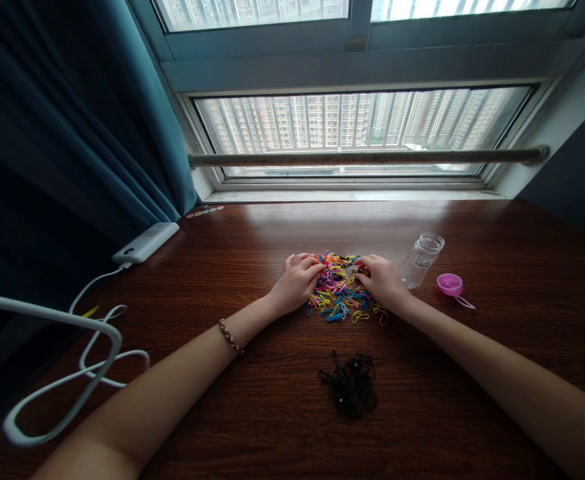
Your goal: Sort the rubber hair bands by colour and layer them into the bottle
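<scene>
A loose pile of small colourful rubber bands, pink, yellow, blue and orange, lies on the brown wooden table. At its left edge my left hand rests with fingers stretched over the bands, holding nothing that I can see. My right hand is at the right edge, its thumb and fingers curled in around a small dark bit I cannot make out. Nearer to me sits a separate clump of black rubber bands, touched by neither hand.
Right of my right hand stands a clear bottle, uncapped, with a pink cap with a loop beside it. At left are a white power strip, its looped white cable and a blue curtain. A window lies beyond the table.
</scene>
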Tool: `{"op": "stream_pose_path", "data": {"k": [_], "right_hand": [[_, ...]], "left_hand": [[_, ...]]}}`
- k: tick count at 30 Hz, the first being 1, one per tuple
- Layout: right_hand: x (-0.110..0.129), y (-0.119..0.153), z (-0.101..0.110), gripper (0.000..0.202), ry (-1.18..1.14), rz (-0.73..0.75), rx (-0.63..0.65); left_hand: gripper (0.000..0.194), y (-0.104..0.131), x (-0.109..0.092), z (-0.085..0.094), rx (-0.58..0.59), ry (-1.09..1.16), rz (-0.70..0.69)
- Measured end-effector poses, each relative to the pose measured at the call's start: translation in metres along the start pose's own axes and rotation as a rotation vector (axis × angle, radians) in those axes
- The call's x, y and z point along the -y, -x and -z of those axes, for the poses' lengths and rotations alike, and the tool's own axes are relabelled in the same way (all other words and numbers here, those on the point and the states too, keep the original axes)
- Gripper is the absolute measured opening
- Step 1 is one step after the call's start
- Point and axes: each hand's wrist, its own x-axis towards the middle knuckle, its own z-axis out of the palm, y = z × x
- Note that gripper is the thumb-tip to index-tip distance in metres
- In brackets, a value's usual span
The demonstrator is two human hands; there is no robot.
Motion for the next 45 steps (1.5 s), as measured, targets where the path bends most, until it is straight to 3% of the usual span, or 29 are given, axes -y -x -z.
{"op": "stream_pose_path", "data": {"k": [7, 14, 19, 34, 45], "right_hand": [[0.001, 0.001, 0.0, 0.015, 0.037, 0.01, 0.026], [0.007, 0.002, 0.001, 0.01, -0.112, 0.078, -0.094], [0.014, 0.003, 0.006, 0.016, -0.282, 0.047, -0.136], [0.023, 0.007, 0.006, 0.022, -0.352, 0.051, -0.068], [0.025, 0.008, 0.006, 0.022, -0.353, 0.098, -0.052]], "left_hand": [[0.018, -0.003, 0.009, 0.002, -0.143, 0.206, 0.068], [0.013, -0.001, 0.022, -0.003, -0.239, 0.419, 0.299], [0.018, -0.002, 0.025, -0.007, -0.254, 0.495, 0.368], [0.019, -0.002, 0.026, -0.007, -0.284, 0.452, 0.365], [0.011, -0.004, 0.013, 0.009, -0.269, 0.161, 0.218]]}}
